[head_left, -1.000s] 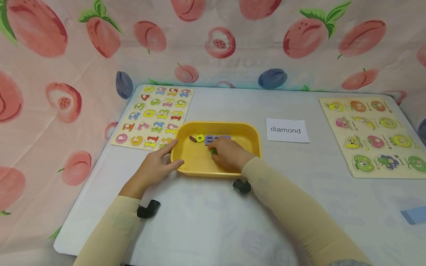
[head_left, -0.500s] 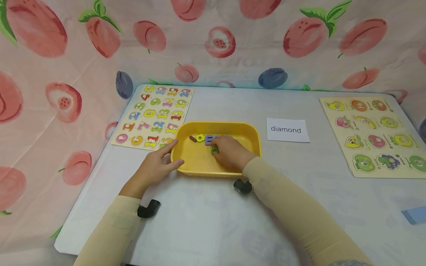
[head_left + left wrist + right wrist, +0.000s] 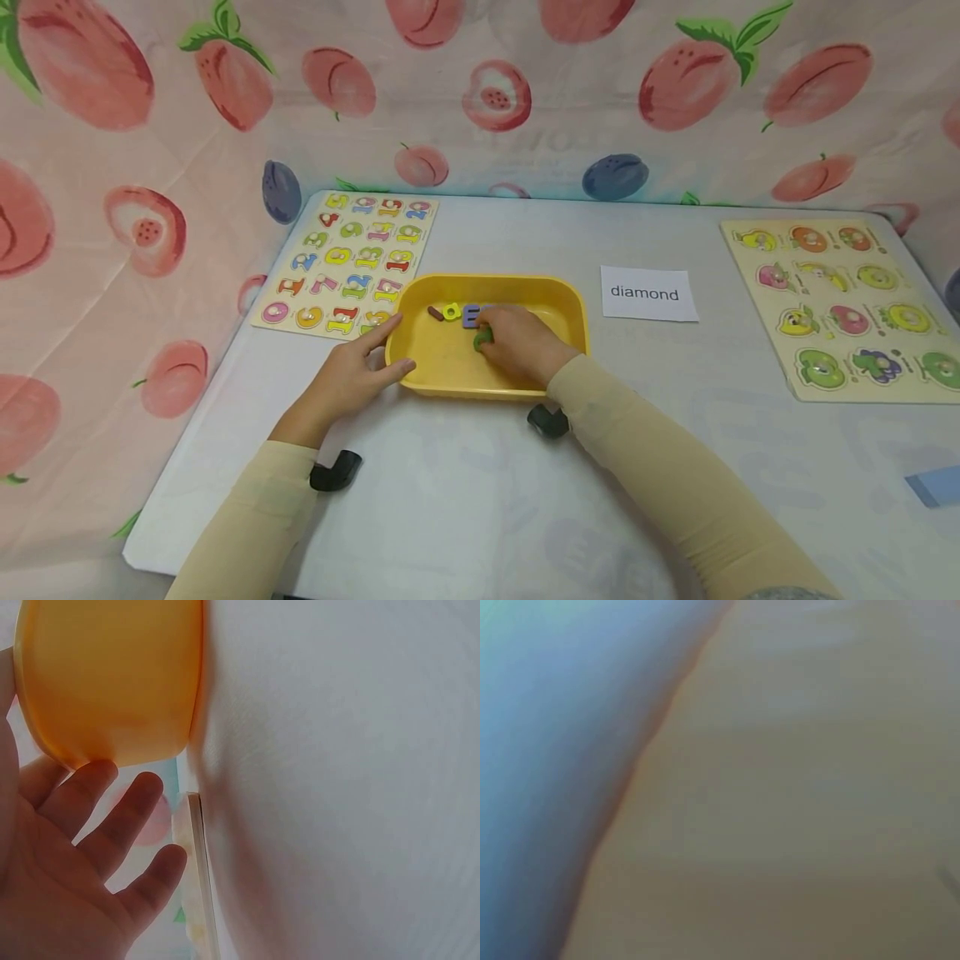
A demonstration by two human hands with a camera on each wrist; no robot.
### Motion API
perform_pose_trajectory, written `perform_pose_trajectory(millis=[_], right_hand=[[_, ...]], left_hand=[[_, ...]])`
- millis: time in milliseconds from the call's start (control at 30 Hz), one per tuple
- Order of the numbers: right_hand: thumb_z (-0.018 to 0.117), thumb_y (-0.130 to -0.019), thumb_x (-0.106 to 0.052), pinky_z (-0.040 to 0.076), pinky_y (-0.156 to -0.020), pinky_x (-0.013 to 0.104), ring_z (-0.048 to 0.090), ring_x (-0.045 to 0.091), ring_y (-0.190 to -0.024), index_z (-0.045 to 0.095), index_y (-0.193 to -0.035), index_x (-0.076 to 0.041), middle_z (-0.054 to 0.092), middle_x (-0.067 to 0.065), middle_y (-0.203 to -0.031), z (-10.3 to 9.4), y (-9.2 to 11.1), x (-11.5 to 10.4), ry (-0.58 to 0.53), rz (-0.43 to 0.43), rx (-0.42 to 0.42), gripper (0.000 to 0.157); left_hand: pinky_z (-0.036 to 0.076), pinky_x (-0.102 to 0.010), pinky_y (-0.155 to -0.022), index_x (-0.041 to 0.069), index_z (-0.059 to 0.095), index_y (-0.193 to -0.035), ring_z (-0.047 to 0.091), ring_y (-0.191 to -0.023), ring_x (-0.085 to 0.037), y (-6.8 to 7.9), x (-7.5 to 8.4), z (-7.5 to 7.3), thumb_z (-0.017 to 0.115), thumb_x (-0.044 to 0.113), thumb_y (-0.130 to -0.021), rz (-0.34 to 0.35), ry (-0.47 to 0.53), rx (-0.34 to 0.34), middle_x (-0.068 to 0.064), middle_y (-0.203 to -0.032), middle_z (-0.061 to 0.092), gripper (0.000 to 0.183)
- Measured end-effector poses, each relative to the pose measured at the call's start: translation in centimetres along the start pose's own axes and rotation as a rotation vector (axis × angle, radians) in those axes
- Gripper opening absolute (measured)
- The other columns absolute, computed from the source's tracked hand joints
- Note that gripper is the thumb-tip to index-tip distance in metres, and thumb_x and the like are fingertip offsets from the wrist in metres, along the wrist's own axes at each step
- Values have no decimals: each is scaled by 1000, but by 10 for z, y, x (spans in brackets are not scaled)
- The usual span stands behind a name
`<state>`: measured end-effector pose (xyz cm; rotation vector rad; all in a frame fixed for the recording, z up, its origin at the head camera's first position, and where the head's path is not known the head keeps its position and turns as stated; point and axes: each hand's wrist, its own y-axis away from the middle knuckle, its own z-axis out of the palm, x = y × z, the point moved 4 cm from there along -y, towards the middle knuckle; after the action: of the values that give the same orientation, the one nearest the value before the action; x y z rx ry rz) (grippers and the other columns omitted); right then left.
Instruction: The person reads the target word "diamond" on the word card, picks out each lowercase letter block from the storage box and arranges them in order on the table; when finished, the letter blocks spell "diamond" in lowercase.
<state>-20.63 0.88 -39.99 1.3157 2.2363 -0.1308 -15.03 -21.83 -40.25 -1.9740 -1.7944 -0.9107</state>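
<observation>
1. Way over on the left, see a number board (image 3: 352, 262) lying flat on the desk (image 3: 427, 508).
2. Next, see the left hand (image 3: 341, 379), open, with loose, spread-out fingers touching the left end of the yellow tray (image 3: 480, 392).
3. Inside the tray, find a tiny brown piece (image 3: 435, 313), then a yellow piece (image 3: 451, 317) just beside it.
4. Then spot a purple piece (image 3: 471, 317), partly covered by the right hand (image 3: 521, 337).
5. Pinched in the right hand's fingertips, inside the tray: a green piece (image 3: 482, 337).
6. Farther right, apart from the tray, read "diamond" on a white card (image 3: 648, 304).
7. Last, find a fruit board (image 3: 847, 308) and, nearer, a blue thing (image 3: 935, 486), cut off.
</observation>
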Motion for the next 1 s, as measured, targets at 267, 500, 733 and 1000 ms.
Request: perform_pose_trajectory(millis=[267, 500, 733, 1000], right_hand=[[66, -97, -18, 47, -82, 33, 53, 21, -88, 67, -100, -6, 59, 4, -92, -3, 2, 2, -6, 4, 45, 13], [67, -96, -16, 48, -85, 33, 55, 22, -89, 70, -109, -3, 63, 5, -97, -4, 1, 4, 23, -7, 40, 19], [66, -96, -20, 48, -86, 33, 56, 22, -90, 69, -113, -5, 65, 5, -99, -9, 5, 6, -44, 25, 56, 22], [66, -96, -23, 49, -97, 38, 57, 24, -103, 62, -133, 0, 65, 8, -114, -33, 26, 8, -114, 48, 60, 43]], left_hand=[[30, -58, -113, 25, 33, -159, 32, -145, -37, -1, -1, 1, 70, 46, -92, -4, 4, -3, -10, -158, 37, 79], [31, -58, -113, 25, 33, -158, 32, -144, -37, -2, 1, 1, 70, 45, -92, -1, 7, -2, -10, -158, 38, 78], [30, -58, -113, 26, 33, -158, 32, -145, -36, -2, 1, 1, 70, 45, -92, -5, 16, -5, -10, -158, 38, 78], [32, -59, -112, 25, 32, -159, 32, -144, -38, 0, 1, 0, 70, 44, -92, -22, 13, -8, -10, -158, 37, 79]])
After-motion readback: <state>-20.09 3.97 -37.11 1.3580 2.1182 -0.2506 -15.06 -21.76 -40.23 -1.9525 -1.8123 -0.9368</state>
